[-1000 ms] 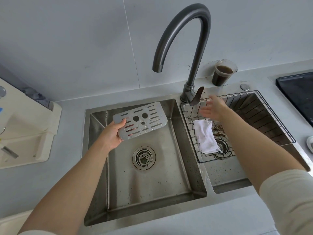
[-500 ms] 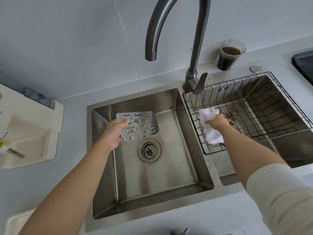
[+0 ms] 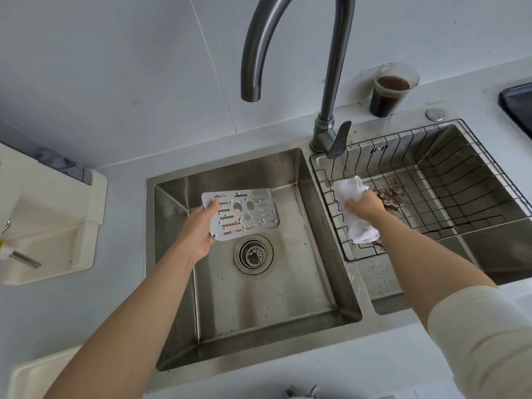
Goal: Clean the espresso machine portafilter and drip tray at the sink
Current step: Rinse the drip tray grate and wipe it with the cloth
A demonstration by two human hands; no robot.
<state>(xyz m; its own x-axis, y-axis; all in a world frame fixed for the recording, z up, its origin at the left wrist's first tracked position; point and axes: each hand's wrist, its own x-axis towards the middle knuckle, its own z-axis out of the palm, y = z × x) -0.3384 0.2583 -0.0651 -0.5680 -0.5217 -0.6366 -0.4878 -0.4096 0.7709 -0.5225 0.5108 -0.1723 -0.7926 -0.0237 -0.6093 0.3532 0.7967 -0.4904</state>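
Her left hand pinches the wet drip tray grate by 1 end, so drips likely fall in the basin. Her right hand fingers curl around the white cloth in the wire basket, probably for wiping.

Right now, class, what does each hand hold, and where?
Left hand: drip tray grate, by its left end. Right hand: white cloth, around its middle.

- Soft, even daylight, faint shadows.
- Pale glare on the sink floor at 6 o'clock.
- Edges bend at 3 and 9 o'clock.
- Sharp focus throughout.
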